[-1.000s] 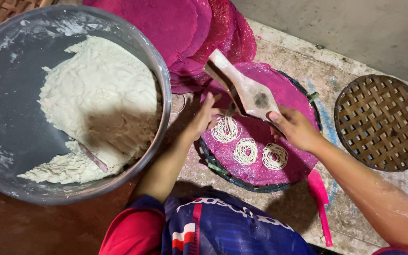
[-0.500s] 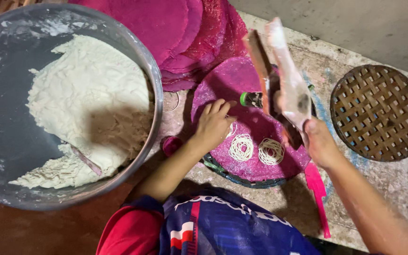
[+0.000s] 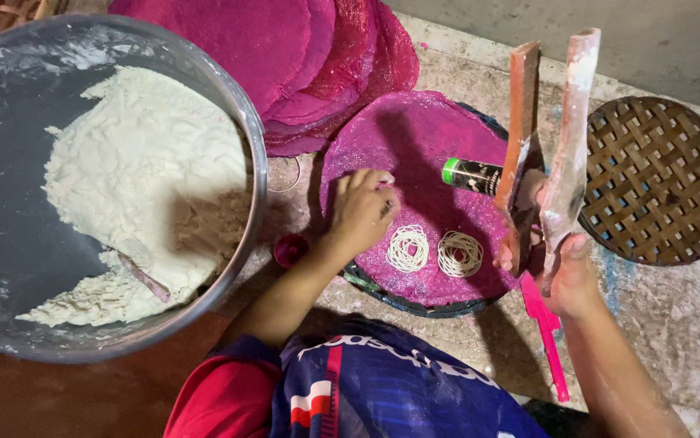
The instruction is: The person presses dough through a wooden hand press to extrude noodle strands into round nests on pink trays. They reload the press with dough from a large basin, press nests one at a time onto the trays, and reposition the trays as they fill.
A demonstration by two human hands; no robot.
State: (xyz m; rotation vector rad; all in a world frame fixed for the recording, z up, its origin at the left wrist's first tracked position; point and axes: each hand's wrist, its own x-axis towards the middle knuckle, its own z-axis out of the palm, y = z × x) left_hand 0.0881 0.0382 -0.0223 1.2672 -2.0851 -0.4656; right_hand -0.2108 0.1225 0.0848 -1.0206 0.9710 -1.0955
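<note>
Noodle press (image 3: 549, 154), a two-armed wooden tool dusted with flour, stands lifted above a round pink mesh mat (image 3: 427, 162), its arms splayed apart in a narrow V. The right hand (image 3: 569, 272) has its grip closed around the lower ends of the arms, fingers wrapped tight. The left hand (image 3: 362, 211) rests flat on the mat's left side, fingers bent and pressing down, holding nothing. Two small white noodle coils (image 3: 433, 251) lie side by side on the mat, near its front edge, between the hands.

A small dark cylinder with a green cap (image 3: 468, 174) lies on the mat beside the press. The mat sits on a dark round tray on the counter. More pink mats (image 3: 301, 49) are stacked behind. A large metal bowl (image 3: 249, 154) of white dough is at the left. A woven brown disc (image 3: 658, 182) is at the right.

To do this well, I judge the left hand should keep the mat steady, and the press should stay directly over bare mesh, apart from the finished coils.
</note>
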